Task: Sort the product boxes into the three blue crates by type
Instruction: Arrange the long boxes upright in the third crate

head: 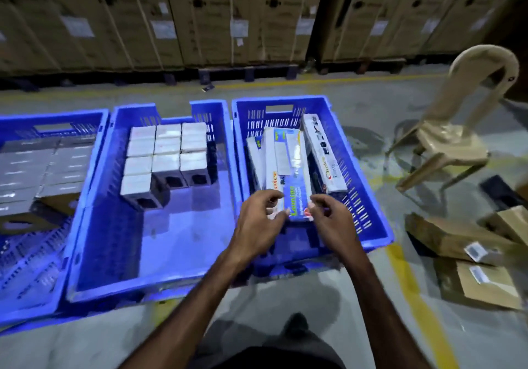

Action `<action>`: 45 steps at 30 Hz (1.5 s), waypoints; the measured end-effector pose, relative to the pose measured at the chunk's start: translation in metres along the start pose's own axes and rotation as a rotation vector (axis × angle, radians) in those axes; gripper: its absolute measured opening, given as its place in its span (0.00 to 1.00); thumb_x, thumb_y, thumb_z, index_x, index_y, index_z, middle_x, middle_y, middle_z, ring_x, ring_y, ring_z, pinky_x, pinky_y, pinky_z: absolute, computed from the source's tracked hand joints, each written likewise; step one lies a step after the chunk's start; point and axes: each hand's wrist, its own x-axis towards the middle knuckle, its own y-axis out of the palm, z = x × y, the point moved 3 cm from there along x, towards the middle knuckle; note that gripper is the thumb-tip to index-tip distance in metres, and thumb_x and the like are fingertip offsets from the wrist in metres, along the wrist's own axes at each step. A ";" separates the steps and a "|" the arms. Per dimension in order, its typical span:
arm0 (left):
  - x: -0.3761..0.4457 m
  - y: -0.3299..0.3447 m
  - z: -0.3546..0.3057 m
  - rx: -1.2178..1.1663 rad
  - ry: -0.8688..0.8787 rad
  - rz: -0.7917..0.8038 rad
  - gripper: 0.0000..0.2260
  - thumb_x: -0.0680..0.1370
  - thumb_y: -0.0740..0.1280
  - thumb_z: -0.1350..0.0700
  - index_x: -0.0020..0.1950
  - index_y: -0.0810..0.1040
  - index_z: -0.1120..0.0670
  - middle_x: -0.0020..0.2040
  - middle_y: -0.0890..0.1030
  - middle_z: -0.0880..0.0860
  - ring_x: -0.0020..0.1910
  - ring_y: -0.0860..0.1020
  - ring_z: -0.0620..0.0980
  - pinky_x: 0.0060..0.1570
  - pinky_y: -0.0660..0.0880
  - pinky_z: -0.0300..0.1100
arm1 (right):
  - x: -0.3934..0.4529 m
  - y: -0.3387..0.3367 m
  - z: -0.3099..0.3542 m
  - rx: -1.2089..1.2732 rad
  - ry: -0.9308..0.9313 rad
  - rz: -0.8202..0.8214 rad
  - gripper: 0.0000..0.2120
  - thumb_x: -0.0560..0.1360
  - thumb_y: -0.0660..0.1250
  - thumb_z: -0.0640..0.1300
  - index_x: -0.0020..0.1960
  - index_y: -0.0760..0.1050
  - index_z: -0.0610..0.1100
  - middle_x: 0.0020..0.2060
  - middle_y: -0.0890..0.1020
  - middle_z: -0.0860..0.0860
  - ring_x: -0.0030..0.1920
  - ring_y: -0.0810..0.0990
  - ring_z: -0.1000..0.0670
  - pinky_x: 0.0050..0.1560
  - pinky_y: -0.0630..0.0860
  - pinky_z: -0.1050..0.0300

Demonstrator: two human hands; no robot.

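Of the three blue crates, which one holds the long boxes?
The rightmost crate, under both hands. Its boxes are long, with colourful print; the middle crate and left crate hold small grey ones.

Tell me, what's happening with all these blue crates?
A person is sorting boxes by type. Both hands, left hand and right hand, are at the near end of a long box in the right crate, fingers loosely open. The middle crate holds small grey boxes stacked at its far end; the left crate is fuller.
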 end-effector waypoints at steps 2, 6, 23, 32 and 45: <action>0.018 0.027 -0.008 0.043 -0.113 -0.052 0.24 0.73 0.78 0.57 0.68 0.78 0.54 0.62 0.79 0.53 0.62 0.78 0.51 0.66 0.74 0.44 | 0.020 -0.004 -0.014 -0.139 -0.018 0.097 0.17 0.77 0.72 0.47 0.64 0.80 0.44 0.56 0.85 0.45 0.55 0.83 0.46 0.60 0.79 0.46; 0.042 0.055 0.003 0.047 -0.473 -0.217 0.37 0.65 0.81 0.49 0.72 0.73 0.52 0.60 0.79 0.51 0.62 0.78 0.55 0.65 0.75 0.50 | 0.045 0.000 -0.025 -0.170 -0.019 0.319 0.21 0.76 0.69 0.49 0.67 0.77 0.45 0.61 0.83 0.45 0.63 0.80 0.43 0.62 0.76 0.50; 0.025 0.076 -0.053 0.183 -0.444 -0.476 0.41 0.69 0.79 0.47 0.79 0.66 0.47 0.63 0.73 0.48 0.59 0.77 0.52 0.54 0.72 0.45 | 0.071 0.010 -0.048 0.147 0.211 0.515 0.17 0.86 0.55 0.53 0.71 0.74 0.52 0.65 0.81 0.51 0.60 0.82 0.51 0.58 0.79 0.52; 0.021 0.046 -0.059 0.139 -0.279 -0.572 0.39 0.72 0.79 0.49 0.80 0.67 0.47 0.60 0.74 0.46 0.57 0.77 0.45 0.55 0.75 0.46 | 0.077 0.016 -0.019 0.454 0.390 0.466 0.19 0.86 0.55 0.56 0.68 0.77 0.50 0.56 0.87 0.50 0.49 0.86 0.44 0.45 0.79 0.51; 0.013 0.036 -0.021 -1.517 -0.768 -0.325 0.18 0.79 0.67 0.55 0.62 0.81 0.67 0.60 0.84 0.66 0.51 0.83 0.61 0.48 0.84 0.53 | 0.077 0.004 0.060 0.609 0.108 0.261 0.45 0.72 0.76 0.62 0.81 0.57 0.56 0.75 0.73 0.56 0.72 0.76 0.52 0.71 0.73 0.44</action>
